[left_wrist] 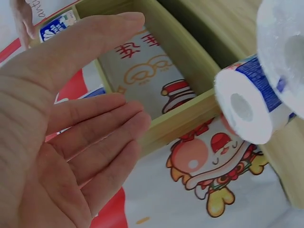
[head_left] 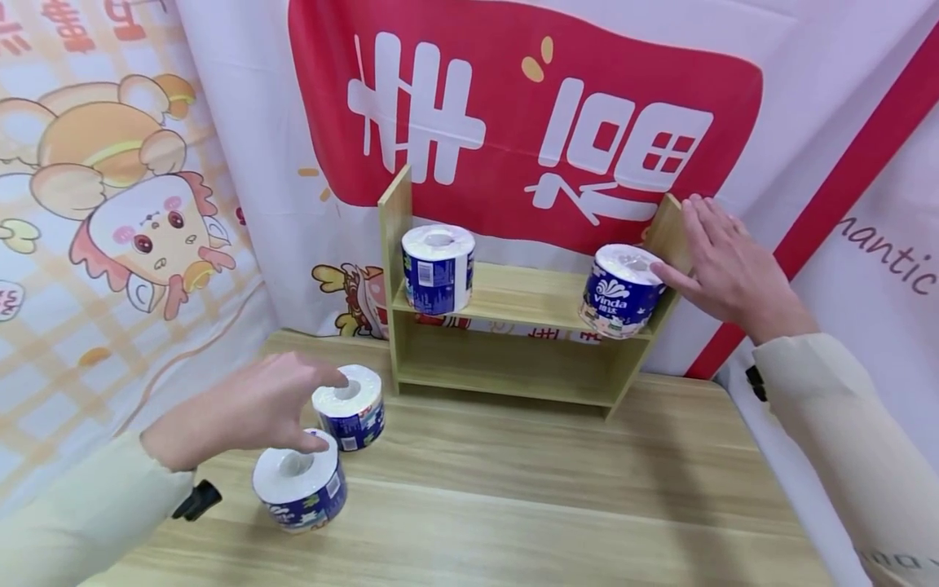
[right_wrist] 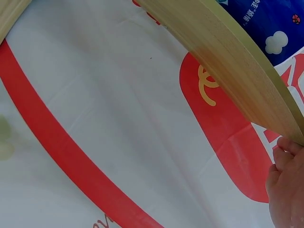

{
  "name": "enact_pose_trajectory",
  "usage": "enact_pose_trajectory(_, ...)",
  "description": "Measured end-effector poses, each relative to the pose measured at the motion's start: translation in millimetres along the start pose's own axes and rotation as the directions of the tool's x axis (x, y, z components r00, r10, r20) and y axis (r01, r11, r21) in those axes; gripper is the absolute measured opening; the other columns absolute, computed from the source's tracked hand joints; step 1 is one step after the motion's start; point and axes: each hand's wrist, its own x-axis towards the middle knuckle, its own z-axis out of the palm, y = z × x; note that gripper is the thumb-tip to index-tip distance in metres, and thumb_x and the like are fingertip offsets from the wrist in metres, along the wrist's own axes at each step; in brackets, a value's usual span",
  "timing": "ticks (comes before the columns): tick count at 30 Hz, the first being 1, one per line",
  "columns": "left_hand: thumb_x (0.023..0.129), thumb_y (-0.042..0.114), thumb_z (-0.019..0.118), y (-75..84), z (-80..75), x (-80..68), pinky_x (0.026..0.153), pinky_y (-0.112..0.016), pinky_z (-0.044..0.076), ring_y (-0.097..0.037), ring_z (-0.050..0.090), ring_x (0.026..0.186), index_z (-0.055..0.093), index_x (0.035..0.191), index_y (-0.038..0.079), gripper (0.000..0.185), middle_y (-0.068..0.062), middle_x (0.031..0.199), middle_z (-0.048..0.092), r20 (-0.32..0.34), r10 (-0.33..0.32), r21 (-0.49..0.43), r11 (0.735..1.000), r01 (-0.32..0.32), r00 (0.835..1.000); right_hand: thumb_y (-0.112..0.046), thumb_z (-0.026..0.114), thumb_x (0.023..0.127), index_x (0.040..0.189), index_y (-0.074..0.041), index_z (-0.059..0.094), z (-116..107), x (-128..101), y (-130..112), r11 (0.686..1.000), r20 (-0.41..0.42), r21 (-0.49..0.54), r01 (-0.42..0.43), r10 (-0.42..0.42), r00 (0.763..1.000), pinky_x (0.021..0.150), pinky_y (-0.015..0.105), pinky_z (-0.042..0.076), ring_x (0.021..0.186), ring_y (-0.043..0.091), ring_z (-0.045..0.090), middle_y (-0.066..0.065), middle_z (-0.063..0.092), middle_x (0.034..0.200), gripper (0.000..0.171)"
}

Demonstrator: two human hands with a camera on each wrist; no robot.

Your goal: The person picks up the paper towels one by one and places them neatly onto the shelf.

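Two blue-and-white toilet paper rolls stand on a small wooden shelf's (head_left: 513, 395) upper board, one toilet roll (head_left: 438, 277) at its left end and another toilet roll (head_left: 619, 297) at its right. My right hand (head_left: 734, 265) is beside the right side panel (right_wrist: 228, 61), fingers straight at its top edge, thumb reaching over the right roll's rim. On the table at left, a near toilet roll (head_left: 301, 485) and a far toilet roll (head_left: 352, 412) stand close together. My left hand (head_left: 245, 408) hovers by them with fingers extended and thumb spread; its palm holds nothing in the left wrist view (left_wrist: 95, 142).
The wooden table (head_left: 528, 497) spreads in front of the shelf. A printed cloth (head_left: 528, 106) with red and white lettering hangs directly behind it. Another patterned cloth (head_left: 44, 342) borders the left side, and a white cloth with a red stripe (head_left: 807, 220) borders the right.
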Motion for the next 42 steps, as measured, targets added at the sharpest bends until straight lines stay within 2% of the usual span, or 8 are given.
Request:
enact_pose_trajectory(7, 0.067, 0.04, 0.097, -7.8, 17.2, -11.6, 0.085, -0.048, 0.065, -0.028, 0.076, 0.103, 0.077, 0.121, 0.011, 0.065, -0.006, 0.118, 0.079, 0.034, -0.048, -0.004, 0.999, 0.048, 0.998, -0.065, 0.051, 0.1, 0.17, -0.007, -0.004, 0, 0, -1, 1.0, 0.014, 0.004, -0.008, 0.008, 1.0, 0.13, 0.069, 0.017, 0.164, 0.046, 0.004, 0.023, 0.0, 0.178, 0.106)
enact_pose_trajectory(17, 0.061, 0.038, 0.098, -21.6, 48.6, -32.7, 0.086, -0.045, 0.065, -0.022, 0.075, 0.1, 0.077, 0.115, 0.015, 0.062, 0.001, 0.113, 0.079, 0.003, -0.002, -0.048, 0.999, 0.002, 1.0, -0.065, 0.054, 0.099, 0.17, -0.007, -0.002, 0, 0, 0, 1.0, 0.003, 0.005, -0.023, 0.023, 1.0, 0.126, 0.071, 0.023, 0.164, 0.047, 0.007, 0.024, 0.005, 0.177, 0.108)
enact_pose_trajectory(20, 0.061, 0.04, 0.099, -22.9, 58.4, -37.6, 0.085, -0.043, 0.065, -0.021, 0.074, 0.1, 0.075, 0.116, 0.013, 0.066, 0.001, 0.113, 0.077, 0.004, 0.013, -0.061, 0.998, -0.013, 1.0, -0.065, 0.054, 0.099, 0.17, -0.007, -0.002, 0, 0, 0, 1.0, 0.005, 0.011, -0.026, 0.026, 1.0, 0.125, 0.072, 0.023, 0.164, 0.048, 0.007, 0.024, 0.005, 0.177, 0.108)
enact_pose_trajectory(26, 0.054, 0.045, 0.1, -26.4, 83.3, -45.8, 0.07, -0.031, 0.06, -0.016, 0.068, 0.086, 0.068, 0.108, 0.013, 0.07, 0.003, 0.104, 0.069, -0.059, 0.072, -0.028, 0.997, -0.074, 0.996, -0.065, 0.055, 0.099, 0.17, -0.007, -0.002, 1, 1, 0, 0.999, 0.003, 0.028, -0.03, 0.03, 1.0, 0.125, 0.073, 0.024, 0.163, 0.048, 0.008, 0.024, 0.006, 0.177, 0.108)
enact_pose_trajectory(35, 0.052, 0.044, 0.099, -31.5, 101.3, -53.9, 0.071, -0.035, 0.061, -0.017, 0.068, 0.087, 0.07, 0.105, 0.015, 0.067, 0.003, 0.103, 0.07, -0.158, 0.026, 0.024, 0.999, -0.022, 0.987, -0.063, 0.057, 0.099, 0.17, -0.007, -0.003, 0, 1, -1, 0.999, 0.019, 0.037, -0.034, 0.034, 0.999, 0.124, 0.074, 0.025, 0.164, 0.048, 0.007, 0.024, 0.005, 0.177, 0.108)
enact_pose_trajectory(42, 0.052, 0.037, 0.1, -33.0, 110.4, -55.6, 0.067, -0.028, 0.058, -0.011, 0.064, 0.084, 0.07, 0.102, 0.017, 0.061, 0.006, 0.102, 0.067, -0.165, 0.021, 0.001, 1.0, -0.021, 0.986, -0.062, 0.057, 0.099, 0.17, -0.008, -0.004, -1, 2, -1, 0.998, 0.03, 0.043, -0.046, 0.045, 0.999, 0.121, 0.075, 0.027, 0.164, 0.048, 0.008, 0.024, 0.004, 0.177, 0.108)
